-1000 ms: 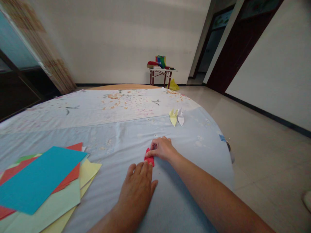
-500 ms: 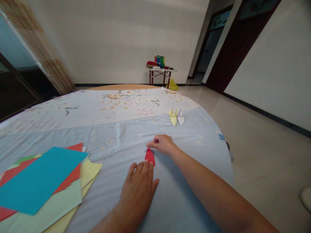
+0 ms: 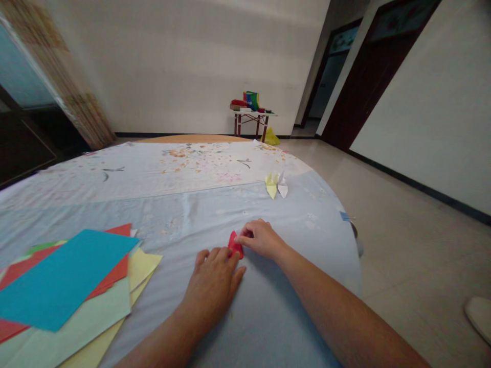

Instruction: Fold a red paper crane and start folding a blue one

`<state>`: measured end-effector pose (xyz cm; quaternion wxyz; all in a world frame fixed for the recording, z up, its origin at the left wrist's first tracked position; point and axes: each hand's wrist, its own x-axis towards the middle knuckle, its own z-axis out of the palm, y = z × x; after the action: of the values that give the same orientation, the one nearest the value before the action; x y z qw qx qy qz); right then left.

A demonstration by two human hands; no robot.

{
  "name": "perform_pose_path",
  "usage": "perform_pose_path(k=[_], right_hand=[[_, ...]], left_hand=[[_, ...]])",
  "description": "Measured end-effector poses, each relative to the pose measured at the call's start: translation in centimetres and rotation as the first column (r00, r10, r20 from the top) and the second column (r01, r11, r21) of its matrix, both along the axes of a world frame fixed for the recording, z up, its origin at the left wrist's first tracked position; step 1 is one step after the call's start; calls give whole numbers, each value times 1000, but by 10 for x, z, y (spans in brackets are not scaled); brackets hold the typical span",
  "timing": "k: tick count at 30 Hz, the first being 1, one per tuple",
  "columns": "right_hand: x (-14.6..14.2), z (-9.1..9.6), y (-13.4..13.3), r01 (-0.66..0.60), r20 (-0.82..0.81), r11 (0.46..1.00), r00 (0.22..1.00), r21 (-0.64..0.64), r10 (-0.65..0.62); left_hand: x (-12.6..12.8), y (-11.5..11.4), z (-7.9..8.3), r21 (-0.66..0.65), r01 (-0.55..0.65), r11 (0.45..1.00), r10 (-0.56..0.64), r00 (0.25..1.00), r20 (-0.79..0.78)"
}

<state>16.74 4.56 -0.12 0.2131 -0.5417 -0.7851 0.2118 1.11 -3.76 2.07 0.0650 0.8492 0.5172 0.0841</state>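
Lying on worktop (image 3: 184,209) under pale blue cloth: red folded paper (image 3: 235,244), long axis running roughly away from person. Both hands touch it, neither nearer.
- Right hand (image 3: 261,239): just right of paper, thumb and forefinger pinching its far edge.
- Left hand (image 3: 213,278): just nearer than paper, palm down, fingers flat, tips pressing its near end.
- Well left of paper: coloured sheets (image 3: 65,286), overlapping.
- Beyond paper, slightly right: yellow folded figure (image 3: 271,185) beside white folded figure (image 3: 283,187).
- No brand, label or readable writing.

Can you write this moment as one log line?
left hand: flat on tablecloth, touching red folded paper | right hand: pinching red folded paper | left side: coloured sheets | beyond: yellow folded piece, white folded piece
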Motion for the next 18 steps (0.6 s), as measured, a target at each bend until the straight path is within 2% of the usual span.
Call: perform_pose_path(k=[5, 12, 18], right_hand=[[-4, -5, -8, 1, -47, 1000, 999, 29, 0], [-1, -4, -7, -61, -255, 998, 965, 3, 60], [8, -3, -9, -219, -411, 969, 899, -119, 152]], left_hand=[[-12, 16, -6, -49, -14, 999, 25, 973, 230], [-20, 28, -24, -144, -225, 964, 266, 856, 443], [-21, 30, -28, -122, -183, 975, 219, 854, 472]])
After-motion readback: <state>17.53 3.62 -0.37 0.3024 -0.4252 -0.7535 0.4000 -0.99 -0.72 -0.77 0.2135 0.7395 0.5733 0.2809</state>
